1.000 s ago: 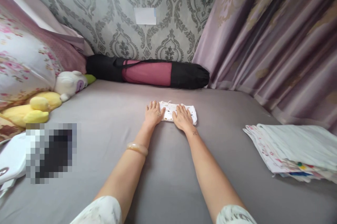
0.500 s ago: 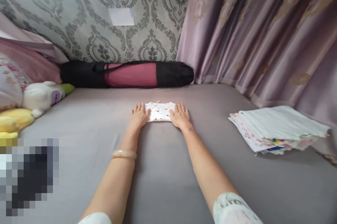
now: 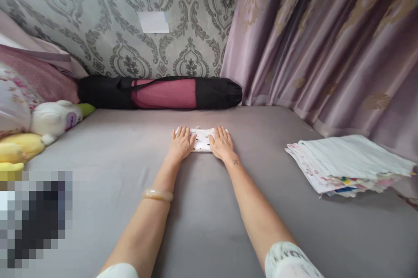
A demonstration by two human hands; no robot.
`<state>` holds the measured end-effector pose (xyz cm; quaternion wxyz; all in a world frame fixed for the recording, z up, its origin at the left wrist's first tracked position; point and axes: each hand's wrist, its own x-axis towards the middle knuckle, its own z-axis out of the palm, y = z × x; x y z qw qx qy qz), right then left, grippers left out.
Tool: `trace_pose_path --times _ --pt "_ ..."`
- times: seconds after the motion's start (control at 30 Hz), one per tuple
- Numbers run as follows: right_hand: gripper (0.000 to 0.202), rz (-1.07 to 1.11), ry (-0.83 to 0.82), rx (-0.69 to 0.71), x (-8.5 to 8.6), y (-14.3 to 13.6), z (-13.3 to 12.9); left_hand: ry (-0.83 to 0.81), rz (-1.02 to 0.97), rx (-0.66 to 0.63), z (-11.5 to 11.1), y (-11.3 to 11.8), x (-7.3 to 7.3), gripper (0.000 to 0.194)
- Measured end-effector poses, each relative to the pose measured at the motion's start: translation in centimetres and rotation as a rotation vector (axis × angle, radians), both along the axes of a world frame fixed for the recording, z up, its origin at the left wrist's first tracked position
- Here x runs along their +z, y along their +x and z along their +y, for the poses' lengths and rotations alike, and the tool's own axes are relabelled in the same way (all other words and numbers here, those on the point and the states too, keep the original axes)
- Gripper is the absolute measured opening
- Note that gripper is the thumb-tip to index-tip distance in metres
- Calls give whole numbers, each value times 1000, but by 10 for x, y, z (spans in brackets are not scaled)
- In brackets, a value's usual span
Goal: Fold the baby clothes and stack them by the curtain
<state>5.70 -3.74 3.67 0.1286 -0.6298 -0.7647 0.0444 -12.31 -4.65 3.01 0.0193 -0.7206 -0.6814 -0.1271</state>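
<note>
A small folded white cloth garment (image 3: 201,140) with a scattered dark and coloured print lies flat on the grey bed sheet (image 3: 202,208). My left hand (image 3: 182,143) rests palm down over its left part, fingers stretched out and pointing away from me. On its right part lies my right hand (image 3: 222,143), also flat with the fingers extended. Between my thumbs the middle of the garment shows; its two sides are partly hidden under my hands. A pale bangle (image 3: 157,195) sits on my left forearm.
To the right is a stack of folded cloths (image 3: 352,158), light green on top. A black and pink rolled bag (image 3: 163,93) lies along the wall. White and yellow plush toys (image 3: 54,119) are at the left, and a purple curtain (image 3: 310,42) hangs on the right.
My left hand has moved right, inward across the garment, so the hands are closer together and less cloth shows between them. My right hand stays nearly in place.
</note>
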Motion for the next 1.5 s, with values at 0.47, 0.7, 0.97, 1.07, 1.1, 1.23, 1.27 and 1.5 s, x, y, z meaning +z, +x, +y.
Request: trace_pose_path --times 0.47,0.7,0.97,1.07,1.1,1.23,1.27,1.5 --pt "61 -1 -45 -15 -2 2 2 -107 -34 6 2 -2 -2 61" --pt "56 46 -23 82 4 -9 -5 1 11 -63 0 9 -1 55" --pt "54 38 -77 84 -6 -11 -5 -72 10 -64 -2 10 -8 55" --pt "54 32 -94 81 -3 -10 -5 -58 6 -66 -3 12 -4 54" --pt "54 31 -97 80 -2 -11 -5 -47 3 -66 -4 13 -2 54" --pt "53 45 -52 99 4 -14 -8 51 -17 -96 -6 23 3 50" --pt "53 48 -37 114 5 -16 -8 64 -24 -109 -6 26 3 49" --pt "52 20 -54 144 -6 -20 -8 -41 -102 -112 -5 33 -8 46"
